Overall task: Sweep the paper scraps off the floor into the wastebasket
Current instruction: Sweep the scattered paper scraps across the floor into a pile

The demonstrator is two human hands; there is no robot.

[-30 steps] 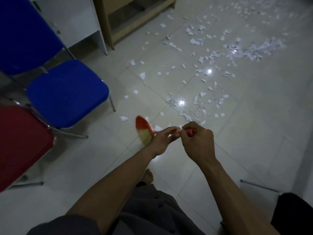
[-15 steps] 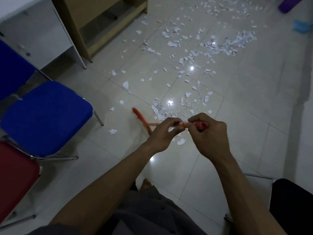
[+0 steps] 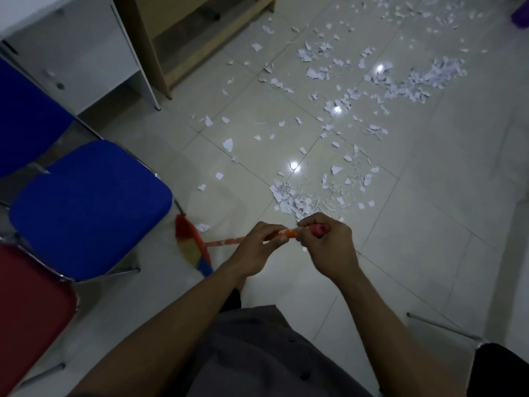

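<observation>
- Broom [image 3: 226, 241]: one, its head low beside the blue chair [image 3: 91, 207], left.
- Paper scraps [image 3: 294, 200]: uncountable, strewn over the floor [image 3: 429, 253] from near centre to far right.
- Hands: left hand [image 3: 257, 247] and right hand [image 3: 326, 247] both curl around the broom's handle.

Dark grey buttoned shirt [image 3: 257, 353], bare forearms [image 3: 177, 325], ungloved left hand [image 3: 257, 249] and right hand [image 3: 327, 249].

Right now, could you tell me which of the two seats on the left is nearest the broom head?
The blue seat: the broom head is right beside its corner, while the red seat lies further off at the left edge.
</observation>
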